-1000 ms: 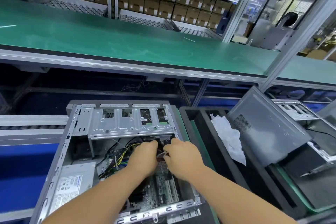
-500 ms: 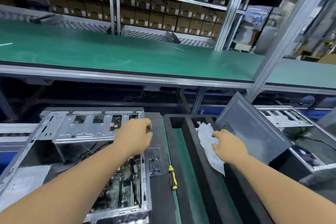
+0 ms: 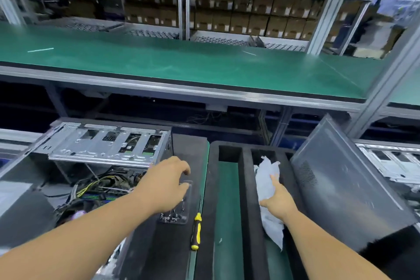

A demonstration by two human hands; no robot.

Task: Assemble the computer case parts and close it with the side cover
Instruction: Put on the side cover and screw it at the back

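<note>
Open computer case (image 3: 95,166) at left of bench, side still off, cables exposed inside. Left hand (image 3: 166,185) hovering over clear screw tray (image 3: 176,209), fingers loosely curled, apart, holding nothing visible. Right hand (image 3: 276,202) pressed on white cloth (image 3: 268,188) in black foam tray (image 3: 245,188), fingers mostly straight; firm grip or not: cannot tell. Side cover (image 3: 341,191) leaning tilted at right of foam tray, just beside cloth. Yellow screwdriver (image 3: 196,231) lying near screw tray, w/ tip toward far edge. Risks, prob.: careless reach tipping screw tray, screws scattering into case; cloth tug nudging leaning cover, sliding it down; loose cables pinched if cover goes on before tucking.
</note>
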